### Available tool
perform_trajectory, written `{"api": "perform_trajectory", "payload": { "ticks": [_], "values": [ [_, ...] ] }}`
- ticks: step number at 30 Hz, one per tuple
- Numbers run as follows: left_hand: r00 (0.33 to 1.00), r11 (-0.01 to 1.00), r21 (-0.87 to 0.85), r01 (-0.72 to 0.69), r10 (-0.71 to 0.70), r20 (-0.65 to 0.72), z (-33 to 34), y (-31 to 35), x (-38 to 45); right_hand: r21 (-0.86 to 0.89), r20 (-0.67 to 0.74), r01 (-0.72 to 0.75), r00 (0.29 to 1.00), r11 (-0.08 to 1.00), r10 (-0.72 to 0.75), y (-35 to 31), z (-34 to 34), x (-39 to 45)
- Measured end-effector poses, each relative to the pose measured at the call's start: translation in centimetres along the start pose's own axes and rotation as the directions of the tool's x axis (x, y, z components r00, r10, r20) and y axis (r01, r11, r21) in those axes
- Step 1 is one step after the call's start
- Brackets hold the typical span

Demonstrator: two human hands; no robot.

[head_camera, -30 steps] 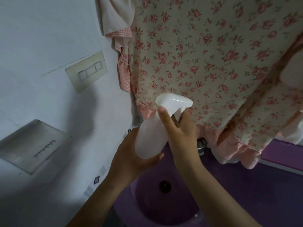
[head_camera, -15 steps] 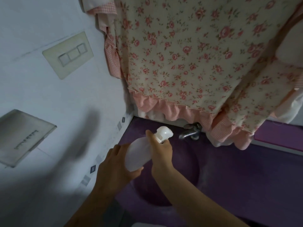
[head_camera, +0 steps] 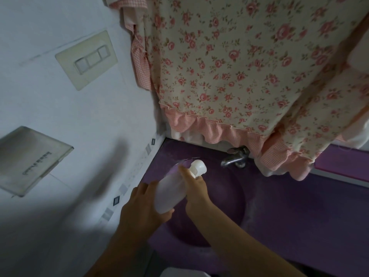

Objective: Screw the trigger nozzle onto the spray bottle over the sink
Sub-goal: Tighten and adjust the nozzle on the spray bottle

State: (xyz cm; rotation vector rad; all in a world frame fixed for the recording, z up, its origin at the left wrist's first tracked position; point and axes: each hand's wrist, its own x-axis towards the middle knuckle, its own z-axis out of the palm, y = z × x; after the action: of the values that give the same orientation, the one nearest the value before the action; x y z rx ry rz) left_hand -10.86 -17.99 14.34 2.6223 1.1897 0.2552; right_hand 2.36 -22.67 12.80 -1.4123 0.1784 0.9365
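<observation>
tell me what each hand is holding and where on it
The left hand cups the lower body of the spray bottle; the right hand grips its neck, just under the trigger nozzle.

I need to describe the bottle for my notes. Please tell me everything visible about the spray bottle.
The spray bottle looks like frosted white plastic, with a rounded body and a white trigger nozzle at its top. It is tilted, nozzle end pointing up and away, above the purple sink. The left hand cups its base; the right hand holds it at the neck. Its contents cannot be seen.
</observation>
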Motion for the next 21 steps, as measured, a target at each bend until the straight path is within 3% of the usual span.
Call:
{"api": "perform_trajectory", "payload": {
  "ticks": [6,13,17,21],
  "values": [
    [1.000,0.999,-0.049,0.006,-0.006,0.007,0.6,0.0,0.0,-0.045,0.036,-0.031,0.999,0.999,0.033,-0.6,-0.6,0.1],
    [0.999,0.997,-0.071,-0.013,0.010,-0.036,0.6,0.5,0.2,-0.023,0.047,0.057,0.997,0.998,-0.056,-1.4,-0.4,-0.1],
    [0.999,0.947,-0.317,0.040,-0.038,0.013,0.6,0.1,0.6,-0.025,0.136,0.188,0.974,0.982,-0.183,-2.3,-0.6,-0.9],
    [0.996,0.856,-0.509,0.088,-0.064,0.065,0.5,0.2,1.1,-0.033,0.240,0.366,0.906,0.930,-0.348,-3.8,-0.7,-2.5]
  ]
}}
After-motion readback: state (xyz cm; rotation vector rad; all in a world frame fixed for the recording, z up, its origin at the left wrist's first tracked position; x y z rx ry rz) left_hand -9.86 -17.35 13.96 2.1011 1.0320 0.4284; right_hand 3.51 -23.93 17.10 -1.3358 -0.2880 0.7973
